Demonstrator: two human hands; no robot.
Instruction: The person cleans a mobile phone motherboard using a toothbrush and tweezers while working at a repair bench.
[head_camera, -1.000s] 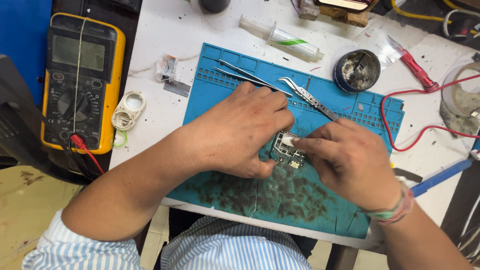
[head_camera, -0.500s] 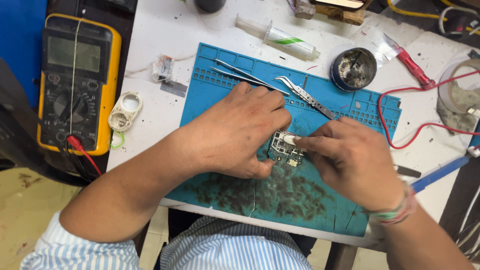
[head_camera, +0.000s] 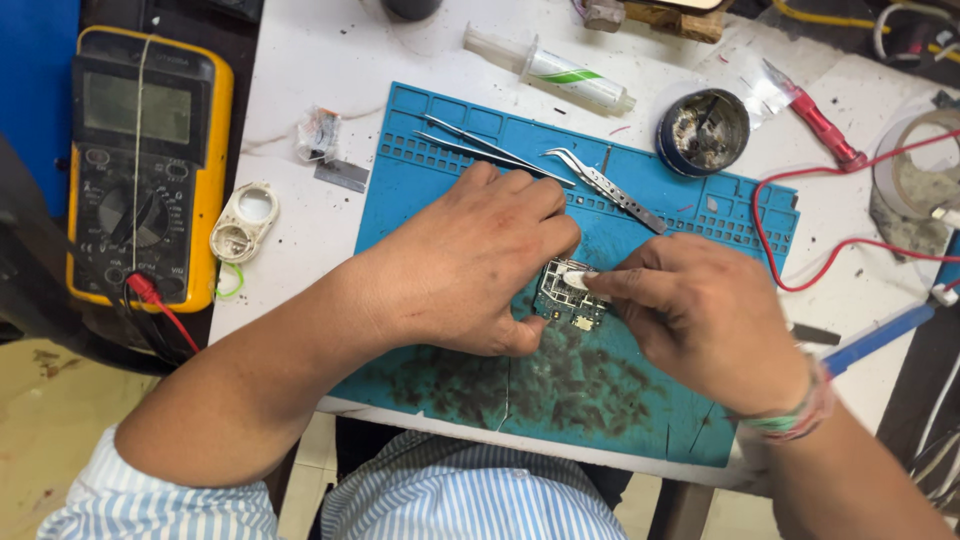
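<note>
A small circuit board (head_camera: 566, 298) lies on the blue work mat (head_camera: 620, 420). My left hand (head_camera: 470, 262) lies over the board's left side and pins it with fingertips and thumb. My right hand (head_camera: 705, 318) pinches a small white piece (head_camera: 576, 281) and presses it on the top of the board. Much of the board is hidden under my fingers.
Two tweezers (head_camera: 500, 152) and a curved pair (head_camera: 605, 186) lie at the mat's far edge. A yellow multimeter (head_camera: 145, 160) sits left, a white plastic part (head_camera: 243, 222) beside it. A syringe (head_camera: 560, 70), a round tin (head_camera: 703, 131), a red tool (head_camera: 822, 128) and red wire (head_camera: 790, 250) lie behind.
The view has drifted slightly. My right hand's white piece has shifted a little across the board; my left hand stays on the board.
</note>
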